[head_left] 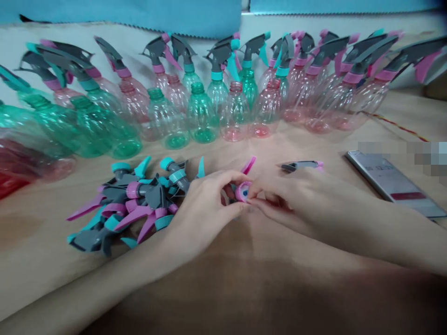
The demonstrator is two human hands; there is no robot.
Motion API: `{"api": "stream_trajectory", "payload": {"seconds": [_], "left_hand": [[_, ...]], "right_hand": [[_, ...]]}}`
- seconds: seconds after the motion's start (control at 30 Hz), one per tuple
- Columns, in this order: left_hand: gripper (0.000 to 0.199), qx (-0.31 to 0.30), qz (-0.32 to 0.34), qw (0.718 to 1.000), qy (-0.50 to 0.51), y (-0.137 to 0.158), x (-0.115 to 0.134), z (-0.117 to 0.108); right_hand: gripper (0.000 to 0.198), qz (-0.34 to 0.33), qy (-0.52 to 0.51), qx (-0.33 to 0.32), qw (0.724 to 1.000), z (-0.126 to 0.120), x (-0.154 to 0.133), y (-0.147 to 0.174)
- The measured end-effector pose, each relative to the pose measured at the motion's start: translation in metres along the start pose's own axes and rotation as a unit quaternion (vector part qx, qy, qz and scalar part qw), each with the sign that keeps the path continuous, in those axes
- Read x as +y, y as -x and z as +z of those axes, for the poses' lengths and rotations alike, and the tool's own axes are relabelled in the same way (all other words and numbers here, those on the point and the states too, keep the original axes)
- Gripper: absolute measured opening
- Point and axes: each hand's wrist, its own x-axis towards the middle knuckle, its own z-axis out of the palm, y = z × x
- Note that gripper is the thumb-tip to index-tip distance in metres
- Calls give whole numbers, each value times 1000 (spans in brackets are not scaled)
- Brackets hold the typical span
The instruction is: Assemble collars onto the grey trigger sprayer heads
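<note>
My left hand [209, 195] is closed round a spray trigger head with a pink collar [243, 191]. The collar's open end faces me, with a white and dark blue centre, and its pink lever [249, 165] sticks up behind. My right hand [284, 190] is pinched at the collar's right edge; anything between those fingertips is hidden. Beside my left forearm lies a heap of grey spray trigger heads [153, 195] with pink or turquoise collars and levers. Another grey and pink trigger head [302, 165] lies just behind my right hand, partly covered by it.
Several green bottles [202, 114] and pink bottles [234, 111] without tops stand behind the heap. Bottles fitted with trigger heads [370, 88] line the wall. A phone [401, 186] lies at the right on the wooden table [35, 251], near a red-yellow cord [398, 124].
</note>
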Motion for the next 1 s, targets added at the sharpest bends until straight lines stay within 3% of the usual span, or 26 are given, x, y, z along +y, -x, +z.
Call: {"api": "stream_trajectory", "payload": {"seconds": [0.17, 0.27, 0.4, 0.57, 0.7, 0.87, 1.0], "left_hand": [[21, -15, 7, 1000, -18, 23, 5, -10], [21, 0, 12, 1000, -20, 42, 5, -20], [19, 72, 36, 996, -30, 70, -4, -35], [25, 186, 89, 964, -166, 92, -35, -60], [33, 198, 76, 951, -225, 105, -58, -76], [32, 230, 89, 914, -321, 122, -59, -84], [27, 200, 101, 923, -314, 128, -55, -81]], "right_hand": [[13, 40, -129, -39, 990, -4, -11, 0], [19, 61, -190, -51, 979, -8, -20, 1], [28, 68, -168, -48, 982, -9, -27, -1], [30, 27, -133, -37, 990, -3, -26, -13], [28, 32, -145, -43, 988, 4, -19, -16], [36, 124, -124, -52, 983, 6, -2, -3], [28, 175, -53, -60, 981, 1, 15, 15]]}}
